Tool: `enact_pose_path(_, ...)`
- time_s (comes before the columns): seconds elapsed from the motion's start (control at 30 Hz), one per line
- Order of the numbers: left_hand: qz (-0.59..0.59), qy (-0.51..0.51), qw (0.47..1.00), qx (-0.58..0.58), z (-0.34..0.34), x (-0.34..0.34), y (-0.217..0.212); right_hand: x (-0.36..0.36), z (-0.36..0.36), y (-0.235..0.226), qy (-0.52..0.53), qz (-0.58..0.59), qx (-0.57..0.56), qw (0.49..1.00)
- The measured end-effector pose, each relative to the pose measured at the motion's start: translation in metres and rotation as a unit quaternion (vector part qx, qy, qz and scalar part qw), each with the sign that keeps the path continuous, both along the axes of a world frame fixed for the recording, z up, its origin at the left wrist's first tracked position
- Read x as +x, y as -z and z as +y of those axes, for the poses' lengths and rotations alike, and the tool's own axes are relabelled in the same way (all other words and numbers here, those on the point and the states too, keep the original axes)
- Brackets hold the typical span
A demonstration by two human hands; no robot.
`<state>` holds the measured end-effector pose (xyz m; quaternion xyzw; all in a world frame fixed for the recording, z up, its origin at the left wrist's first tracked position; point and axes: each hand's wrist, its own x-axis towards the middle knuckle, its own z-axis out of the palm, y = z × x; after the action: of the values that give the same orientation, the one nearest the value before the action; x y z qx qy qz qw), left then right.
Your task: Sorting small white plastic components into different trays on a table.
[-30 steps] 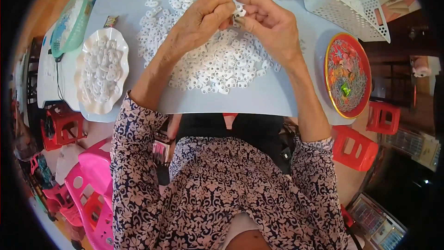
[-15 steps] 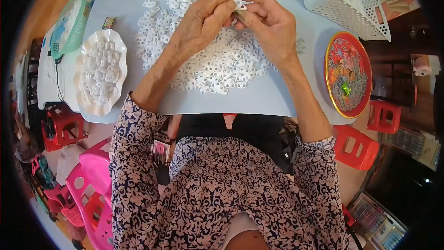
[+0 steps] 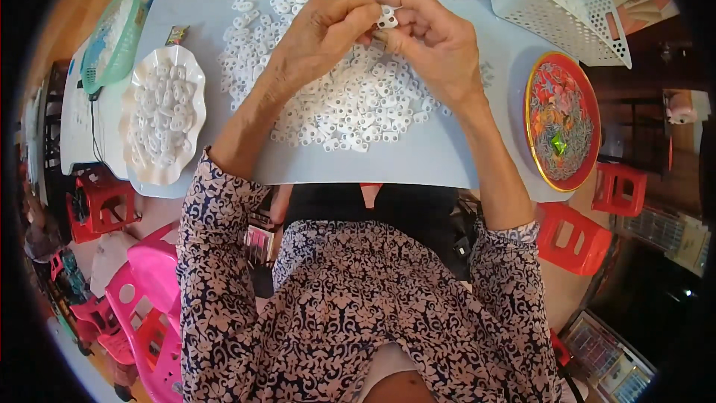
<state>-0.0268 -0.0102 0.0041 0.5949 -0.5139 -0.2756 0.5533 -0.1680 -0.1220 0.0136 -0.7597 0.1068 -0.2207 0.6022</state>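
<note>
Over the far part of a heap of small white plastic pieces [image 3: 350, 108], my two hands meet at the fingertips. My left hand [image 3: 324, 33] pinches one white two-hole plastic piece [image 3: 386, 18], its holes turned toward me. Close against that piece, my right hand [image 3: 440, 45] is closed with thumb and forefinger drawn together. A thin pale sliver shows by its forefinger; what the right fingers hold is too small to make out. The loose pieces, many with two dark holes, spread on the table below and left of my wrists.
On the left stand a scalloped white dish [image 3: 195, 89] of white pieces and a green basket [image 3: 134, 37]. A red tray [image 3: 594, 142] on the right holds grey metal bits and a green packet. Behind it is a white perforated basket [image 3: 522, 0]. Red stools [image 3: 574, 239] stand below.
The white piece has turned and shows more fully between my fingertips. My right thumb has shifted lower and left, and both hands have otherwise stayed in place.
</note>
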Motion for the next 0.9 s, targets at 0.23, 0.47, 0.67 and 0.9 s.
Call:
enact_pose_path(0.23,-0.001,-0.020,0.999,-0.025,-0.001,-0.002,0.004,0.004,0.000,0.011,0.052,-0.041,-0.043,0.997)
enact_pose_path(0.47,-0.040,-0.058,0.997,-0.008,-0.001,-0.007,0.006,0.007,0.000,0.012,0.061,-0.055,-0.070,0.994)
enact_pose_path(0.67,-0.047,-0.050,0.998,-0.002,-0.001,-0.008,0.006,0.005,-0.002,0.009,0.052,-0.040,-0.107,0.992)
enact_pose_path(0.9,-0.049,-0.017,0.999,0.006,0.000,-0.006,0.007,0.000,-0.007,-0.004,0.041,0.002,-0.224,0.974)
